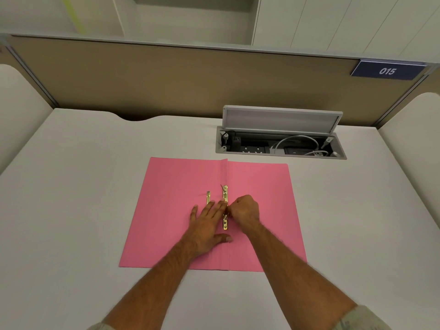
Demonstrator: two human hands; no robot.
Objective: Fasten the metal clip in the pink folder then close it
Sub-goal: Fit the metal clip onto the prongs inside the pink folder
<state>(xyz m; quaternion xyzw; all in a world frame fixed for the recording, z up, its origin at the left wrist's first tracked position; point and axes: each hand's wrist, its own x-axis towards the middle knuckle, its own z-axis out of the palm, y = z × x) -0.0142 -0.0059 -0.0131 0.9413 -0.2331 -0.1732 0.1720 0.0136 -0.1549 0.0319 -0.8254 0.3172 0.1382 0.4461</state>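
- Desk (95, 186): I see the pink folder (171, 210) lying open at centre; closing it remains.
- Left hand (207, 225) presses flat, fingers spread, holding nothing.
- Right hand (246, 209) pinches the clip (225, 196) at the spine; fastening looks unfinished.
- A loose strip (208, 198) lies beside it.

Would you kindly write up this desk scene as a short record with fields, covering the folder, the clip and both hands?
folder: pink folder, open flat on the white desk
clip: gold metal clip along the centre fold; a separate gold strip lies just left of it
left hand: flat, fingers spread, pressing the folder beside the clip
right hand: curled, fingertips pinching at the clip's middle
task state: folder not yet closed
behind: open cable box with sockets; sign 015
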